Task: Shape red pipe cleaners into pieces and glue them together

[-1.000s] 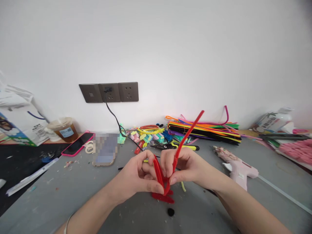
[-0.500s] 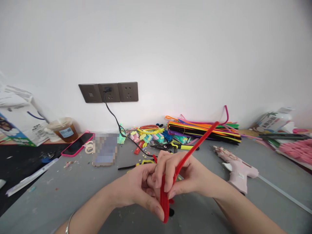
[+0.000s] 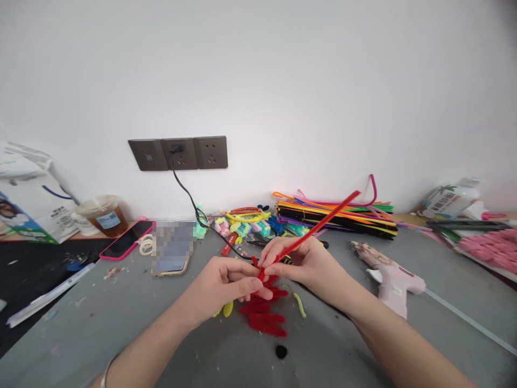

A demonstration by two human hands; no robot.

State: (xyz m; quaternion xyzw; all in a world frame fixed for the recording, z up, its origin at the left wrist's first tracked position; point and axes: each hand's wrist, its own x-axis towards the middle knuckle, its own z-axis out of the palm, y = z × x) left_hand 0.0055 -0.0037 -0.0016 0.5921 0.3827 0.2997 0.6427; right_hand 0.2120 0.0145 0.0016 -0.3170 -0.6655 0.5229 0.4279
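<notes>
Gray table (image 3: 181,353) takes up the lower view, with a bundle of fuzzy craft stems (image 3: 335,216) lying at its back, against or very near the wall (image 3: 258,81). Your left hand (image 3: 228,285) is nearly closed, thumb and fingers pinching around the lower, bunched end of the red stem; fingertips overlap there, so the exact contact is partly hidden. Your right hand (image 3: 305,264) is also curled nearly closed, thumb and index on the red stem just beside the left fingertips. Glue gun (image 3: 393,285) lies on the table, off to the right of your right hand, and the pink-edged phone (image 3: 126,241) is well apart on the left. Red stem (image 3: 323,223) sits between your hands, its free end slanting up and right over your right hand. It looks light, fuzzy and bendy, probably wire-cored: should hold a bend, little slip, unlikely to break but easy to kink or flatten. Best grip is a light fingertip pinch close to the bunched part; the long tail probably swings if held only low down. Red fuzzy pieces (image 3: 266,321) lie on the table just below your hands, light green strip (image 3: 300,305) beside them, black ball (image 3: 281,352) nearer you.
</notes>
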